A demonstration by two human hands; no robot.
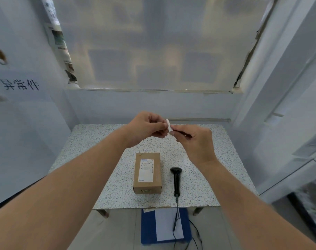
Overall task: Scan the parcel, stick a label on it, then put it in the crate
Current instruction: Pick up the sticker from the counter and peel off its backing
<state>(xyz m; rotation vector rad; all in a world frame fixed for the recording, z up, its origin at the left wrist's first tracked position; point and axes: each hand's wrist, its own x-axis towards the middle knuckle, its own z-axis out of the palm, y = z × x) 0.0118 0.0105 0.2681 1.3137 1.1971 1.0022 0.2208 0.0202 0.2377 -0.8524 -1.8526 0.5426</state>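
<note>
Speckled table carries the parcel below both hands, with the scanner laid beside it. Above them, left hand and right hand pinch a small white label between fingertips. Sticking and crating remain; no crate shows.

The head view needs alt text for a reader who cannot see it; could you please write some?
Both hands, left and right, pinch a small white label above a speckled table. Below them a brown parcel lies flat, with a black scanner to its right.
</note>
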